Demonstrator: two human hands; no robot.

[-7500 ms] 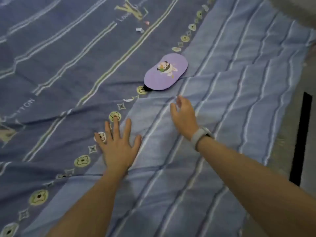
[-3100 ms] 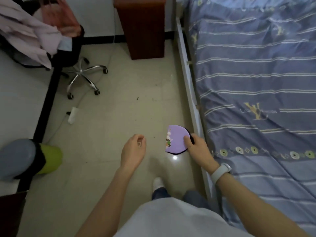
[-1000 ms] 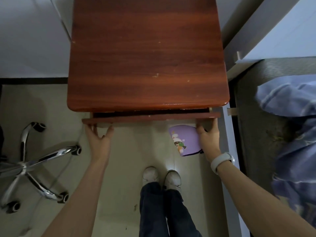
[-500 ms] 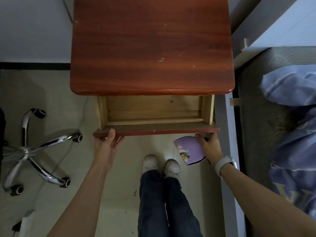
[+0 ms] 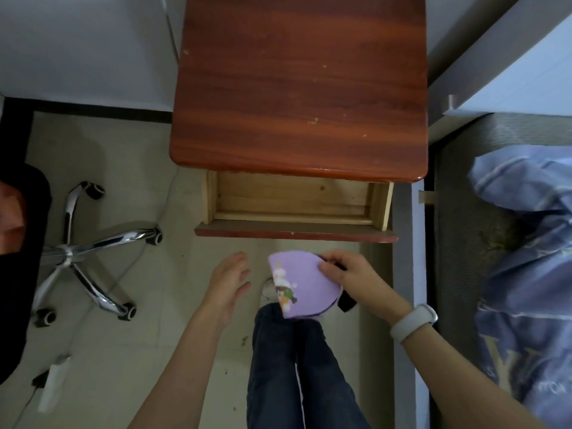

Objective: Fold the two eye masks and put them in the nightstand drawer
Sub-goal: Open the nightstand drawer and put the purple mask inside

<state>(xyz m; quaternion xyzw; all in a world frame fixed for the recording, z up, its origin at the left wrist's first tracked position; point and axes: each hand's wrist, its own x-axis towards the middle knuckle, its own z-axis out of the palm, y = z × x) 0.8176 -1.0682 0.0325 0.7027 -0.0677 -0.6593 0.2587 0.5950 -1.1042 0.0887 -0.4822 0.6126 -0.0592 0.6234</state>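
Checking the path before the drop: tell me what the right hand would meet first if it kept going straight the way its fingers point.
The right hand, gripping the folded eye mask, points toward the left hand. That open palm looks first in line, though depth is unclear. The open drawer lies ahead, off that line.

Nightstand (image 5: 297, 88) top cut off above; eye mask (image 5: 297, 286) strap mostly hidden behind it.

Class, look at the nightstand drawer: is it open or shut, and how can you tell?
Open. The drawer is pulled out below the nightstand top, showing its bare wooden floor and side walls.
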